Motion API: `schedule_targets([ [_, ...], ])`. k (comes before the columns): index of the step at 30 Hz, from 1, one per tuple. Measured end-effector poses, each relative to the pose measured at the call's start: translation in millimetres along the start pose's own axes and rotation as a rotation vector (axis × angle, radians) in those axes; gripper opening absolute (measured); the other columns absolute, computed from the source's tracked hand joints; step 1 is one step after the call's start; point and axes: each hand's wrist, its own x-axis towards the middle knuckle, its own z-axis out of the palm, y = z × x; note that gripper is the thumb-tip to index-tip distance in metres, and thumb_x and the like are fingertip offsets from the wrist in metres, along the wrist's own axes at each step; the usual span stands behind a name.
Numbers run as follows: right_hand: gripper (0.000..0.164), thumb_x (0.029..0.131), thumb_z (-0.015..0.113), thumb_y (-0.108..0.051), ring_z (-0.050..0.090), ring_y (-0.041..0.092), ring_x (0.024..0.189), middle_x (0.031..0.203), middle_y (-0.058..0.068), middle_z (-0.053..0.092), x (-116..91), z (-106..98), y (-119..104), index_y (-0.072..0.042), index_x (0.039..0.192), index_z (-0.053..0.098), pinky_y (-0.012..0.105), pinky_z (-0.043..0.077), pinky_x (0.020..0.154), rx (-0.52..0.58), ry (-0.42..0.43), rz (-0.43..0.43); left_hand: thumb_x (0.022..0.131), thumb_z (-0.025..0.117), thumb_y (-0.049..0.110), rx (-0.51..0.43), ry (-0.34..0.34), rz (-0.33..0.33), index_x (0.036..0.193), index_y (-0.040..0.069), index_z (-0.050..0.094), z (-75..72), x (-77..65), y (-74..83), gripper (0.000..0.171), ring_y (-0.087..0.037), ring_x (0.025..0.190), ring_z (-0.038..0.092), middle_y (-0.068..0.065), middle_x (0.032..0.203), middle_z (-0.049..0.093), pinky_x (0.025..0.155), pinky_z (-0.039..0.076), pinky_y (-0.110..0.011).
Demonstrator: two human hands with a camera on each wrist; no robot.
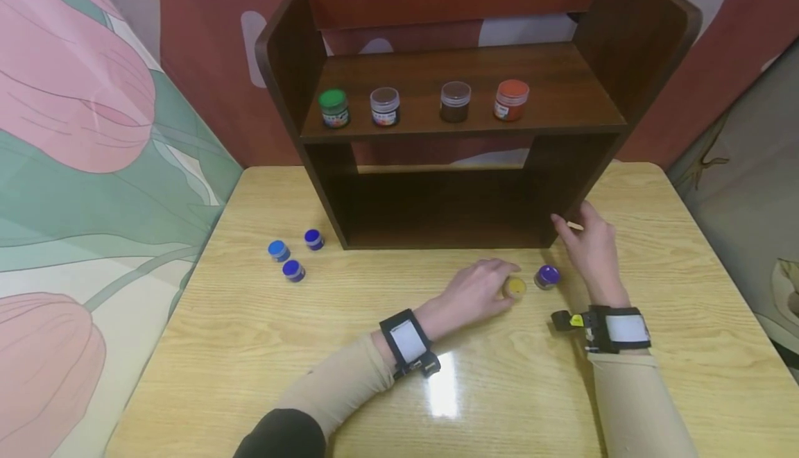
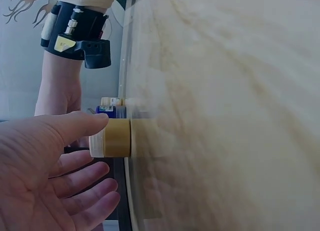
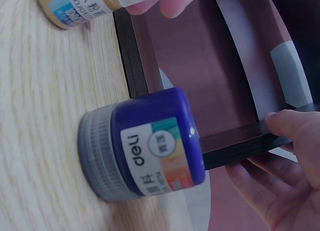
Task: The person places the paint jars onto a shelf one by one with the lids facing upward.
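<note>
A yellow paint jar [image 1: 515, 288] with a clear lid stands upright on the table. Around it is my left hand [image 1: 471, 293], thumb on one side and fingers on the other. In the left wrist view the thumb [image 2: 95, 122] lies against the jar, while the other fingers are loosely spread below it. My right hand [image 1: 593, 253] holds the lower right side panel of the dark wooden shelf [image 1: 449, 246], thumb at its front inner edge and fingers outside. Between the hands a purple paint jar [image 3: 150, 143] rests on its ribbed lid, bottom up.
On the shelf's upper board stand a green jar [image 1: 334, 109], a dark jar [image 1: 385, 106], a brown jar [image 1: 455, 102] and an orange-red jar [image 1: 511, 100]. Three blue jars, one of them lighter [image 1: 279, 250], sit on the table left of the shelf.
</note>
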Motion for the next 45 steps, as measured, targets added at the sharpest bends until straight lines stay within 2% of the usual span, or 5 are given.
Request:
schedule_targets([
  [13,0.036,0.099,0.061,-0.024,0.068,0.045,0.109,0.117,0.029,0.068,1.7,2.0,2.7,0.004,0.121,0.059,0.052,0.057,0.085,-0.008,0.022,-0.008,0.090,0.073,0.029,-0.039,-0.036,0.011,0.138,0.017,0.056,4.7,4.3,0.9,0.053,-0.013,0.123,0.061,0.000,0.138,0.062,0.101,0.053,-0.022],
  [16,0.036,0.099,0.061,-0.025,0.067,0.045,0.109,0.116,0.029,0.068,1.3,1.3,2.5,0.004,0.120,0.059,0.053,0.057,0.085,-0.008,0.021,-0.007,0.091,0.072,0.030,-0.044,-0.038,0.018,0.135,0.017,0.058,5.3,5.1,0.9,0.048,-0.010,0.115,0.063,0.002,0.132,0.065,0.096,0.053,-0.017],
  [20,0.037,0.099,0.061,-0.026,0.067,0.045,0.110,0.117,0.028,0.068,1.0,0.9,2.4,0.003,0.120,0.059,0.052,0.057,0.085,-0.005,0.018,-0.006,0.092,0.072,0.029,-0.058,-0.032,0.033,0.130,0.016,0.061,5.5,5.0,1.0,0.042,-0.005,0.099,0.064,0.005,0.119,0.068,0.083,0.052,-0.010],
  [24,0.037,0.099,0.061,-0.027,0.067,0.045,0.111,0.118,0.028,0.068,0.7,1.0,2.1,0.003,0.122,0.059,0.052,0.056,0.085,-0.003,0.014,-0.007,0.093,0.070,0.029,-0.058,-0.034,0.033,0.130,0.015,0.062,5.2,4.9,1.4,0.041,-0.004,0.094,0.064,0.004,0.114,0.069,0.078,0.051,-0.008],
  [45,0.036,0.099,0.061,-0.027,0.068,0.044,0.109,0.116,0.028,0.069,0.6,1.2,1.3,0.003,0.120,0.059,0.052,0.056,0.084,-0.011,0.016,-0.004,0.095,0.068,0.023,-0.102,-0.062,0.040,0.131,0.010,0.060,5.0,6.7,3.3,0.039,-0.006,0.096,0.065,0.000,0.116,0.069,0.081,0.052,-0.008],
])
